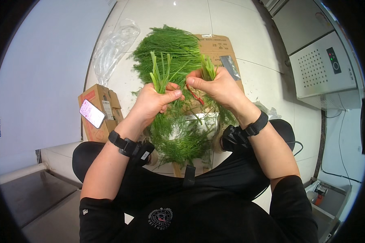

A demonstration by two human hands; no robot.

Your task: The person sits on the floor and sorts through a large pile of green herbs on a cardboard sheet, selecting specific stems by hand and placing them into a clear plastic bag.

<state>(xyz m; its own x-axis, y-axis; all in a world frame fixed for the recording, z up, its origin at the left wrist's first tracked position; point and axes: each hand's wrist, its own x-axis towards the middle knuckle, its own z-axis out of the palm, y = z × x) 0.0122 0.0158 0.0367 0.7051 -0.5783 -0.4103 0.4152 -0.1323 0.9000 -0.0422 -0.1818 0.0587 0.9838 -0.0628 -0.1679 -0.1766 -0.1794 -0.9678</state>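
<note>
My left hand (158,101) is closed around a small bunch of feathery green herb stems (160,73), their cut ends pointing up and away from me. Another bunch of pale green stems (209,68) is gripped in my right hand (217,83), its fronds hanging down below the wrist. A red tie (195,94) dangles between the hands, just below my right thumb and fingertips. Beyond them a large pile of the herb (170,45), which looks like dill or fennel fronds, lies on flattened cardboard (216,48). Loose sprigs (185,148) lie nearer me, between my feet.
A cardboard box (109,127) with a lit phone (92,113) on it stands at the left, beside a clear plastic bag (112,48). Crumpled plastic (269,111) lies right of my knee. A white cabinet (48,60) borders the left; a metal appliance (324,66) the right.
</note>
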